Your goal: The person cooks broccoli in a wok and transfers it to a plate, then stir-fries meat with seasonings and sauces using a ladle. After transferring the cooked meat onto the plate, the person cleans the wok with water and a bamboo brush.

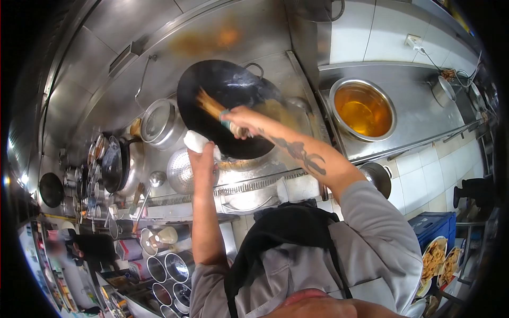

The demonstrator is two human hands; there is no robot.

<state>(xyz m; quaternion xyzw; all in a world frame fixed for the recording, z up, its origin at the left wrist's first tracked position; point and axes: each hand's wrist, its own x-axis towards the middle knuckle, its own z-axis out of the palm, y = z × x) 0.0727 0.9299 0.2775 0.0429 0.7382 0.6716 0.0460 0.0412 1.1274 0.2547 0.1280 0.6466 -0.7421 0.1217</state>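
A large black wok (204,85) stands tilted on the steel stove, its inside facing me. My right hand (241,119) is closed around a bamboo wok brush (210,104), whose bristles are inside the wok and blurred by motion. My left hand (202,159) grips a folded white cloth (195,141) at the wok's near left edge. Whatever part of the wok lies under the cloth is hidden. Just beside that hand, a perforated strainer (180,172) rests on the stove top.
On the right counter sits a steel basin of amber liquid (366,111). A lidded pot (159,122) stands left of the wok, with a ladle (157,179) nearer me. Several metal containers (177,267) fill the lower left. A blue crate (432,228) and food trays (435,259) are lower right.
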